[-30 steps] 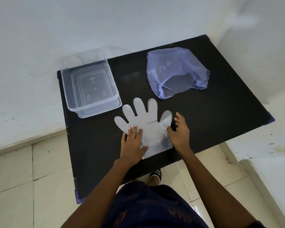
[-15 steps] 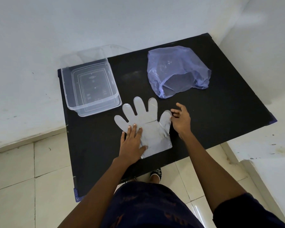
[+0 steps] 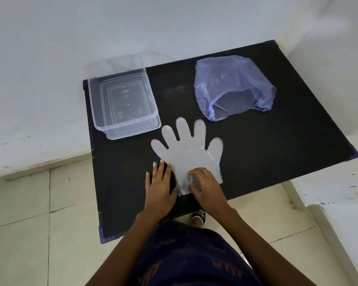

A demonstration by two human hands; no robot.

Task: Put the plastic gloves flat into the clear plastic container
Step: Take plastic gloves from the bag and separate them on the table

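Nearest the person, by the near edge of the black bench point(image 3: 277, 162), both hands rest at the cuff of the glove point(image 3: 186, 153). The left hand point(image 3: 159, 188) lies flat on the bench just left of the cuff, its fingers point(image 3: 156, 172) spread and straight, the thumb touching the cuff's left edge. The right hand point(image 3: 205, 186) sits on the cuff itself with its fingers curled and bunched together, gathering a fold of the thin plastic under them; whether they truly pinch it cannot be told.

The glove lies flat on the bench, five plastic digits fanned out toward the far edge, its cuff reaching the near edge.

Farther on, at the far left corner, stands the container point(image 3: 124, 104), open at the top, clear-walled, with nothing seen inside. It is near the glove's tips but apart from them.

Toward the far right corner lies a crumpled bluish bag point(image 3: 232, 85), its mouth open toward the person, well apart from the container.
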